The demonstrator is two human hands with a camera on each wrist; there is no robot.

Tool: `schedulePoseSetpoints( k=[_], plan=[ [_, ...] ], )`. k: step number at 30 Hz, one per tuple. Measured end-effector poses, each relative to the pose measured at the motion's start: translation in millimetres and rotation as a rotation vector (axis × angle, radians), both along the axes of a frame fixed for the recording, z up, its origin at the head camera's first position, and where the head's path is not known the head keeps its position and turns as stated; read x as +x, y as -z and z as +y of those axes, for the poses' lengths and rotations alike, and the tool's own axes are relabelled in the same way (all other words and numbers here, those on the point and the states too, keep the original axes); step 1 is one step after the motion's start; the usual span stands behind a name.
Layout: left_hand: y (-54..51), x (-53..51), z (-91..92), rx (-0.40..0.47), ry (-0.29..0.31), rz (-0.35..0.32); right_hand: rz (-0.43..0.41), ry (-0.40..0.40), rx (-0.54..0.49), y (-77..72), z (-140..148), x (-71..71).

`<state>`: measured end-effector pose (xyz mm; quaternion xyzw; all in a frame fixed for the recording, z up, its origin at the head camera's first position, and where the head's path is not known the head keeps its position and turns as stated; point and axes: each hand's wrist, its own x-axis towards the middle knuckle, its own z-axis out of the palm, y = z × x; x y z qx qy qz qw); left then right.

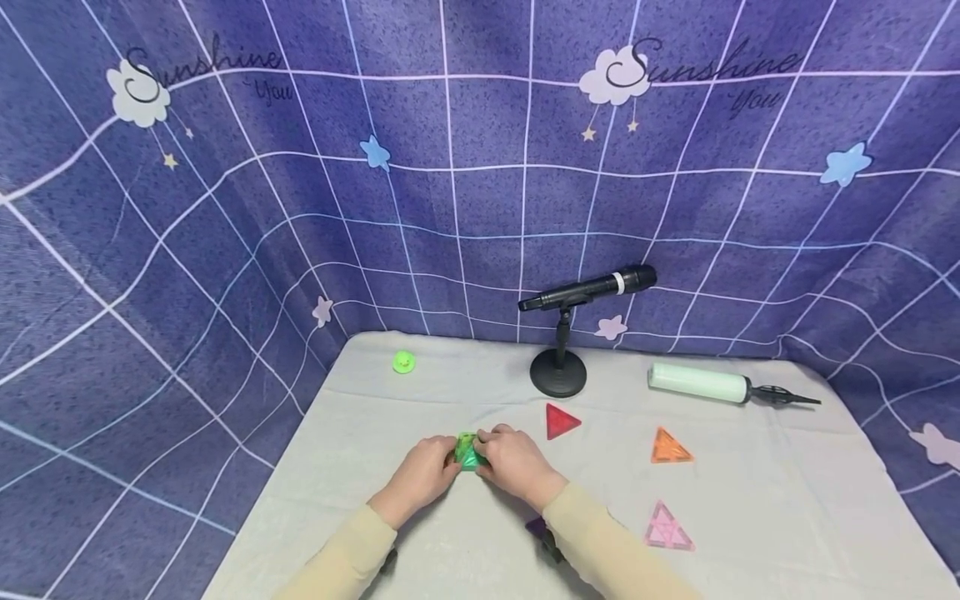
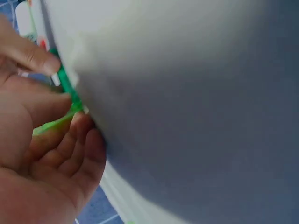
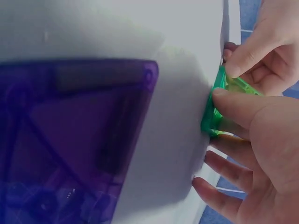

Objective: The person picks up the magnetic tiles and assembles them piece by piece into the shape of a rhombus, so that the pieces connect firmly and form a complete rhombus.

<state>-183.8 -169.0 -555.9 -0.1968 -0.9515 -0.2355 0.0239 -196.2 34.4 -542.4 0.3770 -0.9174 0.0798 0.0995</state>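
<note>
Here, the left hand and right hand pinch green tiles with their fingers. A red triangle lies near; a sleeve partly hides a purple tile.

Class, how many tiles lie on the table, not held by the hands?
4: red tile before the microphone, orange tile farther right, pink tile nearer the camera, purple tile partly covered by the right sleeve. More may be hidden.

Before me, the head camera faces forward and down, across the table to the patterned cloth. The wrist cameras sit low and close, table tilted in both, a purple tile looming before the right one. All three share left hand, right hand and green tiles.
</note>
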Motion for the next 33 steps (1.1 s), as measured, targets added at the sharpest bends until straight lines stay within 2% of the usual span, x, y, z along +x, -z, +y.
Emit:
schedulePoseSetpoints(
  k=[5,10,17,25,33],
  plan=[
    [-1.3,-2.7,-8.1,0.072,0.035,-0.070,-0.021,0.003,0.051,-2.3,-0.3,1.7],
    [-4.7,-3.0,-10.3,0.097,0.036,-0.101,-0.034,-0.021,0.030,-1.5,3.0,2.0],
    [-8.0,-1.6,-5.0,0.067,0.040,-0.096,-0.098,-0.058,0.014,-2.7,10.1,3.6],
    [-9.7,-1.2,-3.3,0.042,0.040,-0.095,-0.131,-0.059,0.038,-0.6,12.3,4.1],
    [-8.7,-0.9,-3.4,0.038,0.041,-0.089,-0.211,-0.077,-0.022,2.0,18.8,7.5]
  ],
)
